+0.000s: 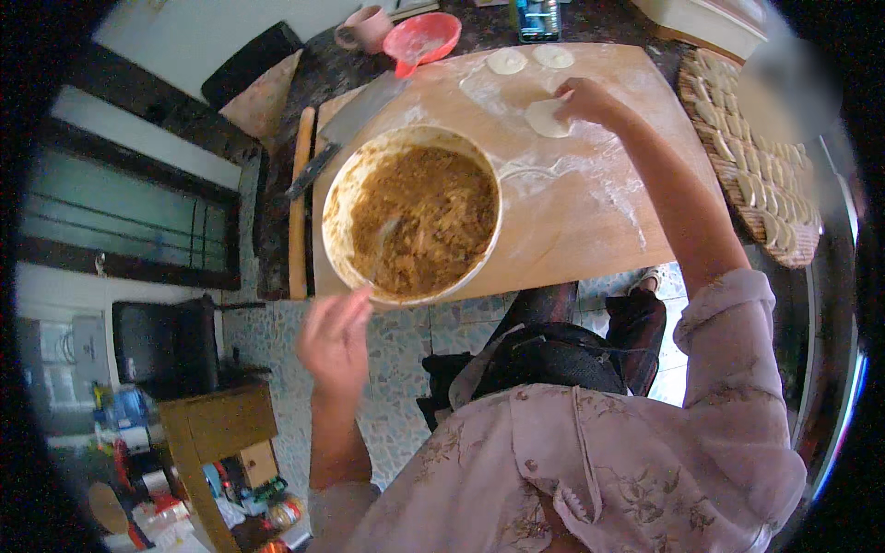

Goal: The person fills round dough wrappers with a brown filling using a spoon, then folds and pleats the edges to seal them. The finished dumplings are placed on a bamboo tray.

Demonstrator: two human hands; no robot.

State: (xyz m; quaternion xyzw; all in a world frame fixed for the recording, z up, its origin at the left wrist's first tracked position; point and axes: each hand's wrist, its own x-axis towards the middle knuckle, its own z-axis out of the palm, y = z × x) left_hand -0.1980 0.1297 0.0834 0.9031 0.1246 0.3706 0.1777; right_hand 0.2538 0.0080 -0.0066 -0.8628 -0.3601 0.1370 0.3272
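Note:
My right hand (pixel 581 102) pinches the edge of a flat round dough wrapper (pixel 547 119) over the floured wooden board (pixel 594 221). Two more dough rounds, one at the top middle (pixel 506 61) and one beside it (pixel 554 56), lie near the board's far edge. A white bowl (pixel 340 259) of brown minced filling (pixel 435 207) stands on the board's left part, with a metal spoon (pixel 387 231) in it. My left hand (pixel 339 332) is at the bowl's near rim, blurred, its fingertips by the spoon's handle end; whether it grips the spoon is unclear.
A cleaver (pixel 359 114) and a rolling pin (pixel 301 207) lie left of the bowl. Beyond the board are a pink mug (pixel 364 29), a red plastic bowl (pixel 423 40) and a phone (pixel 539 21). At right, a woven tray (pixel 698 131) holds rows of dumplings (pixel 760 173).

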